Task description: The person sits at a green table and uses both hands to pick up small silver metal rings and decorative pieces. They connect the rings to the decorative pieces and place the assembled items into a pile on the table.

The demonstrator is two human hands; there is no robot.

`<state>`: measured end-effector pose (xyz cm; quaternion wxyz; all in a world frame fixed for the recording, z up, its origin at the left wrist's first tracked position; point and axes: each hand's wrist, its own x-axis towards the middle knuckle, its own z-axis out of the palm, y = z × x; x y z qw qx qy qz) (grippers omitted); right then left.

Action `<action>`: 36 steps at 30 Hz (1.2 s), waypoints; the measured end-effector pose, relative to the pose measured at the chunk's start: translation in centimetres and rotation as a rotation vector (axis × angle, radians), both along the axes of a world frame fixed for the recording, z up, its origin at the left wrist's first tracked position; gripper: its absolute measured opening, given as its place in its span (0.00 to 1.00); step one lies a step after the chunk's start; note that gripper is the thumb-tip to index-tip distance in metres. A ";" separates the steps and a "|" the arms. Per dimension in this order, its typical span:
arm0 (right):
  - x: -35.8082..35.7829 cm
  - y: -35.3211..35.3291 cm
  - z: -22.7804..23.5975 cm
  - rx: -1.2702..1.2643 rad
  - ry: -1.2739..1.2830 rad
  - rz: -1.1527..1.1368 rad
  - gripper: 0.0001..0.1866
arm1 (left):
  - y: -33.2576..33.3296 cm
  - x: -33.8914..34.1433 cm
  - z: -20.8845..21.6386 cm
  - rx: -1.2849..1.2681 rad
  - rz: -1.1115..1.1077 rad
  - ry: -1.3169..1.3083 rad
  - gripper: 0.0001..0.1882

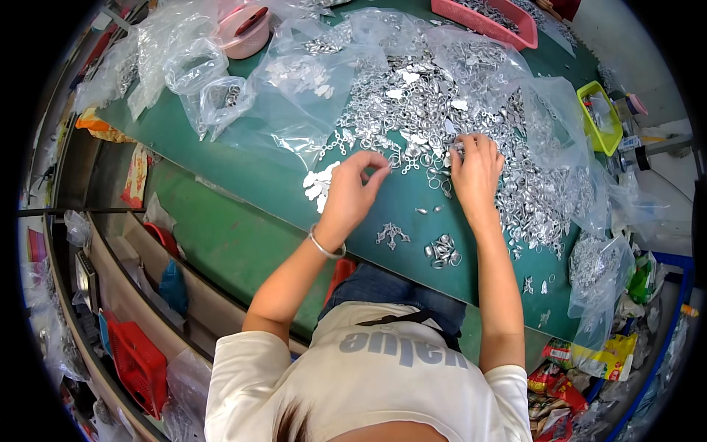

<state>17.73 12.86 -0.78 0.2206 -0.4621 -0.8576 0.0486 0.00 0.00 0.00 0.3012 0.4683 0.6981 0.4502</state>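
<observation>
A wide heap of small silver metal pieces [412, 88], among them rings, drops and openwork links, covers the green table [272, 184]. At the heap's near edge, my left hand [355, 188] is closed in a pinch; what its fingertips hold is too small to make out. White flat pieces [318, 184] lie beside that wrist. My right hand [477, 173] reaches into the heap with fingers curled down, and whatever lies under them is hidden. Closer to me sit a small cluster of silver drops [442, 251] and a few openwork pieces [392, 235].
Clear plastic bags [294, 88] spread around the heap. A pink tub [244, 33] and a pink tray [490, 20] stand at the back, a yellow-green basket [600, 118] at the right. Below left are drawers with a red basket [136, 365]. Another person's hand [545, 4] shows at top right.
</observation>
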 end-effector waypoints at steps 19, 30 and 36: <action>-3.8 -1.1 -0.9 0.120 -0.061 0.464 0.08 | -2.1 2.4 -1.8 0.168 -0.007 0.377 0.22; 2.3 -0.4 1.8 -0.010 0.147 0.179 0.07 | -2.0 2.9 -1.3 0.196 -0.029 0.391 0.18; 10.2 -3.8 3.7 -0.477 0.471 0.005 0.06 | -2.7 5.5 1.0 0.247 -0.178 0.207 0.19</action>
